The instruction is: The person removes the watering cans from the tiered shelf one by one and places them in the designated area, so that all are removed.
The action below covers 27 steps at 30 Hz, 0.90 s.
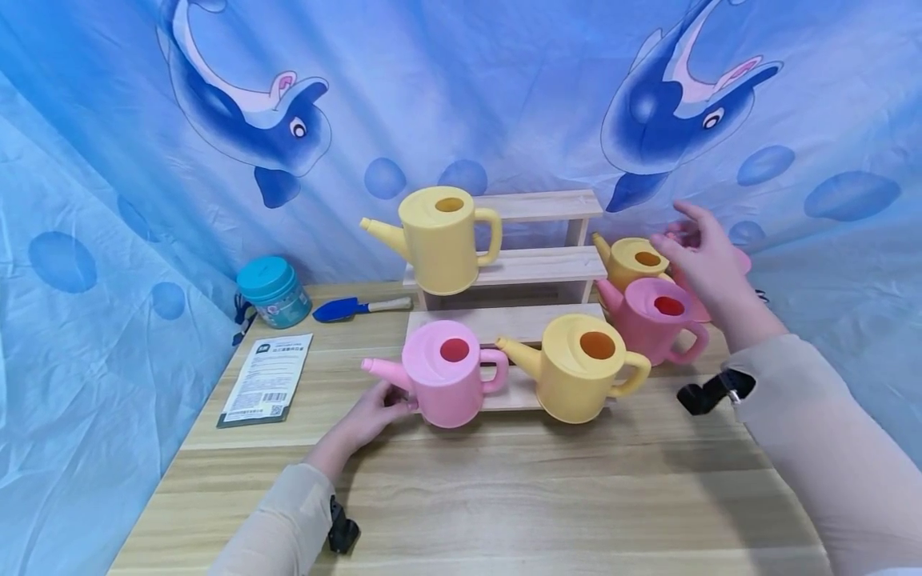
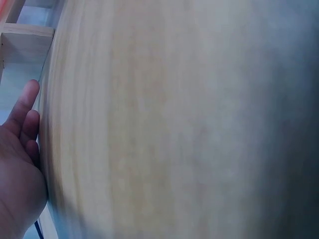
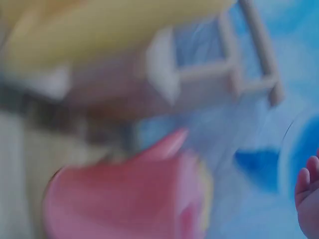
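My left hand (image 1: 370, 416) lies low beside the wooden stand's lower left end, under the spout of a pink watering can (image 1: 442, 392). In the left wrist view its fingers (image 2: 24, 104) are loosely extended; whether they touch the stand is unclear. My right hand (image 1: 709, 260) is raised at the right with bent, spread fingers and nothing visible in them. Below and beside it stand a darker pink watering can (image 1: 644, 328), a yellow watering can (image 1: 627, 260) and another pink one (image 1: 742, 260), partly hidden behind the hand.
On the tiered wooden stand (image 1: 540, 264) are a yellow watering can (image 1: 439, 248) higher up and another yellow watering can (image 1: 572, 384) low at the right. Left on the table are a teal-lidded jar (image 1: 274, 288), a blue trowel (image 1: 342, 309) and a white packet (image 1: 266, 380). A blue curtain (image 1: 461, 96) hangs behind.
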### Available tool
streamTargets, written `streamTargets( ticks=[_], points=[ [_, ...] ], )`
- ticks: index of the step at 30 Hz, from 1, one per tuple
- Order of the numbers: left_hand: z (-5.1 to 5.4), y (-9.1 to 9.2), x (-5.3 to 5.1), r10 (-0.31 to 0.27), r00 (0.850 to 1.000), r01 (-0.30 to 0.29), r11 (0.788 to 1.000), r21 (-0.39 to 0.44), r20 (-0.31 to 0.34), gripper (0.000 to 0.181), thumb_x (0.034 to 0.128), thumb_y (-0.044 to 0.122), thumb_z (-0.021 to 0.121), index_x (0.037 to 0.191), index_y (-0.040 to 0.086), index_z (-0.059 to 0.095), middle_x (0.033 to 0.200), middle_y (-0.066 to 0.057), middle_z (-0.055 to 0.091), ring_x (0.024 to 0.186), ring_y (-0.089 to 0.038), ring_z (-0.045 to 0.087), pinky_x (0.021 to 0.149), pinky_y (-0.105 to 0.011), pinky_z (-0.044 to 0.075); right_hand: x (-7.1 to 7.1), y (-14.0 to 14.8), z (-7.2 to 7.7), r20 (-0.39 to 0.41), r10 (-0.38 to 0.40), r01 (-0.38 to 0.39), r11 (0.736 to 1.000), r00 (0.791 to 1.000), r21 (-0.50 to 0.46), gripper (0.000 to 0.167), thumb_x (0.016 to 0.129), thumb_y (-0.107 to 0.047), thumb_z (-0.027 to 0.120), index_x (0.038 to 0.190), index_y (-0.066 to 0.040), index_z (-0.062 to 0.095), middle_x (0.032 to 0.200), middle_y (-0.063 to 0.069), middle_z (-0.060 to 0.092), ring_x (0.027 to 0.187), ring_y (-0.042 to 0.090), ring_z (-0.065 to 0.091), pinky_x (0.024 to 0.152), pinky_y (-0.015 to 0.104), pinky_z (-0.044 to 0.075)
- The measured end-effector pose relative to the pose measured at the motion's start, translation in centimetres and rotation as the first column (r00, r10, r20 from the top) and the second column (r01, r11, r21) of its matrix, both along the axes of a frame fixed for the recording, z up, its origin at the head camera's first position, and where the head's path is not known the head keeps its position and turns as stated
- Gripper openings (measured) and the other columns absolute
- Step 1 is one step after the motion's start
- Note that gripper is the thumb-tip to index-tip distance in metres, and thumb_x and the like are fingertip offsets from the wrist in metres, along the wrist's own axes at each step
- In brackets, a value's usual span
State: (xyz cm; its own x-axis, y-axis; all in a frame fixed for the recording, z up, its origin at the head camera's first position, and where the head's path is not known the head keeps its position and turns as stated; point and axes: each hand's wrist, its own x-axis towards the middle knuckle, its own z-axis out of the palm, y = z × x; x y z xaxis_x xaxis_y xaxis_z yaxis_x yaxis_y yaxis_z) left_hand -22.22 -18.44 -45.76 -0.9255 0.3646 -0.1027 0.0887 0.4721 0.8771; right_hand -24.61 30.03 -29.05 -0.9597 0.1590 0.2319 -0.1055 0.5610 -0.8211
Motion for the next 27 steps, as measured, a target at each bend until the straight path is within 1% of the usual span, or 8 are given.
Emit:
streamTargets(
  ticks=[5,9,12,14,18,20,23,27],
  points=[
    [-0.1,-0.1,-0.1,0.004,1.000,-0.004,1.000,0.001,0.010,0.059,0.0836,0.039,0.069,0.133,0.018,0.044,0.120,-0.003,0.053,0.109,-0.022,0.049,0.096,-0.044,0.037,-1.1,-3.8,3.7,0.008,0.100,-0.101,0.995,0.995,0.018,0.068,0.091,-0.046,0.055,0.148,-0.034,0.021,0.136,0.010,0.041,0.119,0.026,0.039,0.088,0.039,0.044],
    [-0.1,-0.1,-0.2,0.005,1.000,-0.005,1.000,-0.001,0.012,0.059,0.0836,0.040,0.069,0.133,0.019,0.044,0.119,-0.003,0.053,0.108,-0.023,0.049,0.095,-0.043,0.037,-2.0,-6.6,5.5,0.023,0.188,-0.189,0.982,0.982,0.019,0.069,0.089,-0.046,0.057,0.148,-0.034,0.023,0.134,0.008,0.043,0.117,0.024,0.041,0.090,0.038,0.044],
    [0.0,-0.2,-0.1,0.001,1.000,-0.001,1.000,-0.001,0.011,0.060,0.0839,0.039,0.068,0.134,0.018,0.044,0.121,-0.004,0.053,0.109,-0.022,0.049,0.096,-0.043,0.037,-2.7,-8.5,6.3,0.033,0.259,-0.259,0.966,0.965,0.016,0.070,0.089,-0.047,0.058,0.148,-0.032,0.024,0.134,0.008,0.044,0.119,0.024,0.042,0.097,0.042,0.039],
    [0.1,-0.2,0.0,0.000,1.000,0.000,1.000,0.003,0.009,0.060,0.0842,0.039,0.068,0.134,0.017,0.044,0.122,-0.004,0.053,0.111,-0.023,0.048,0.097,-0.044,0.036,-3.2,-9.7,6.7,0.050,0.304,-0.305,0.952,0.951,0.016,0.072,0.088,-0.049,0.059,0.148,-0.032,0.023,0.135,0.008,0.044,0.121,0.024,0.042,0.099,0.044,0.037],
    [0.2,-0.3,0.1,0.001,1.000,-0.001,1.000,0.013,0.011,0.060,0.0844,0.037,0.068,0.135,0.016,0.043,0.124,-0.004,0.052,0.113,-0.024,0.047,0.099,-0.046,0.035,-4.2,-12.4,7.4,0.092,0.383,-0.385,0.923,0.919,0.003,0.075,0.087,-0.047,0.061,0.149,-0.029,0.022,0.138,0.009,0.041,0.125,0.024,0.040,0.098,0.046,0.036],
    [0.1,-0.3,0.1,0.001,1.000,-0.001,1.000,0.009,0.012,0.061,0.0844,0.038,0.068,0.135,0.017,0.043,0.125,-0.005,0.051,0.114,-0.024,0.047,0.099,-0.046,0.034,-4.7,-13.7,7.6,0.114,0.404,-0.408,0.913,0.908,0.015,0.077,0.087,-0.046,0.062,0.149,-0.027,0.021,0.140,0.009,0.038,0.126,0.024,0.039,0.098,0.045,0.037],
    [0.0,-0.2,0.0,0.004,1.000,-0.004,1.000,0.003,0.015,0.062,0.0840,0.040,0.068,0.136,0.017,0.043,0.125,-0.005,0.052,0.114,-0.024,0.047,0.099,-0.046,0.035,-5.4,-15.6,7.8,0.120,0.441,-0.448,0.893,0.890,0.041,0.082,0.084,-0.047,0.065,0.149,-0.023,0.020,0.142,0.009,0.035,0.127,0.024,0.037,0.098,0.042,0.037],
    [0.0,0.0,0.0,0.001,1.000,-0.001,1.000,-0.005,0.013,0.062,0.0835,0.040,0.069,0.135,0.017,0.043,0.124,-0.004,0.053,0.112,-0.023,0.048,0.097,-0.045,0.037,-6.0,-17.5,8.2,0.131,0.453,-0.466,0.879,0.882,0.098,0.087,0.082,-0.051,0.066,0.150,-0.023,0.019,0.144,0.009,0.031,0.127,0.024,0.038,0.097,0.040,0.038]
  ],
)
